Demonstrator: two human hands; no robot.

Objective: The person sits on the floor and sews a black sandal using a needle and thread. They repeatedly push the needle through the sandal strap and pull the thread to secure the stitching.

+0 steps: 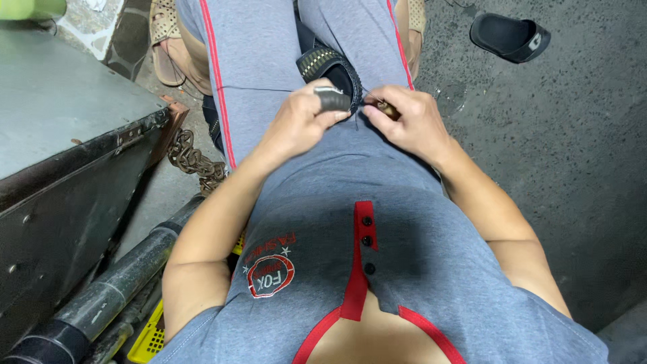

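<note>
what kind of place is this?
Likely a small shoe-repair spot, perhaps street-side: rough concrete floor, a dark shoe held on the lap by the left hand, a metal box and rusty chain beside.

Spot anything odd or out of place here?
One thing: a lone black slipper lies on the floor, apart from the person. Otherwise, left hand steadies a black shoe on the lap; right hand pinches a small brown tool.

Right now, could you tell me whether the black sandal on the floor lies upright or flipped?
Upright: the sandal lies sole down on the floor, its strap on top.
</note>
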